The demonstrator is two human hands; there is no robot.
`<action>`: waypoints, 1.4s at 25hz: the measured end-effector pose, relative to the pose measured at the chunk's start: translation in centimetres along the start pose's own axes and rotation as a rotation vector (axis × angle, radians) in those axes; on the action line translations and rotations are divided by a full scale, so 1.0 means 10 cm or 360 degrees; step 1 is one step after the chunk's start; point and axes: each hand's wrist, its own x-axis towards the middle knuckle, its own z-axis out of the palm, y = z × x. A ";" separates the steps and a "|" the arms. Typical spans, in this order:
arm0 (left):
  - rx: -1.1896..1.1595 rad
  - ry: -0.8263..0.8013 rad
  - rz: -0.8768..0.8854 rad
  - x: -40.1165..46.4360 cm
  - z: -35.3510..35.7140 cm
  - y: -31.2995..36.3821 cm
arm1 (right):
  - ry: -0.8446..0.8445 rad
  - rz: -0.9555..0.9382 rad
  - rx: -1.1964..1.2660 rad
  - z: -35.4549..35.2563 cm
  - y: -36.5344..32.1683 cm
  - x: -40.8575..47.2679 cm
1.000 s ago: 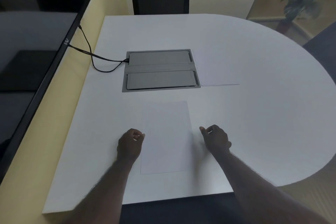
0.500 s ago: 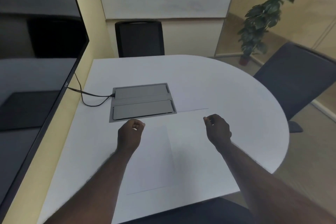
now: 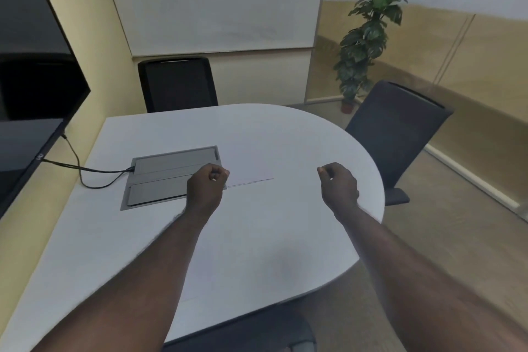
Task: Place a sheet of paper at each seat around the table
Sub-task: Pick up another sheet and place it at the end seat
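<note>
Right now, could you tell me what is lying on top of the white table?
On the table lie a grey cable box, a black cable and faint paper edges. The left hand covers the box's near corner.

Near chair (image 3: 257, 331) cut off below

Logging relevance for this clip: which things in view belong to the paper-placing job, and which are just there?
Job:
table
far chair
right chair
sheet edge line
left hand
right hand

Bystanders:
cable box
black cable
screen
potted plant
whiteboard
</note>
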 end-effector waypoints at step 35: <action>0.0094 0.0440 -0.0286 1.17 1.60 -0.04 | -0.0462 -0.0251 0.0083 0.57 0.31 2.53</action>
